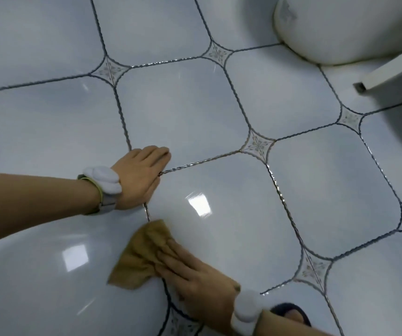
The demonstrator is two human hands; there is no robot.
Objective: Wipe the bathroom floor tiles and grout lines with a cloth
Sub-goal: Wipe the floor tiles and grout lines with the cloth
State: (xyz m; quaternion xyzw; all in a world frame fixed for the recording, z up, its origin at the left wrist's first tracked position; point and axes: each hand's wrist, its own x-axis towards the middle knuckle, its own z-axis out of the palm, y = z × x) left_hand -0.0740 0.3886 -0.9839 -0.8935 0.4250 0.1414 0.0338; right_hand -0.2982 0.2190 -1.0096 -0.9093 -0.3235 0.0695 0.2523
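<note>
The rounded white ceramic toilet base (348, 32) is cut off by the top and right edges, the crumpled tan cloth (139, 255) is blurred by motion – partly hidden under the right hand (195, 280) – and a dark slipper toe (289, 311) is half concealed behind the wrist.
</note>
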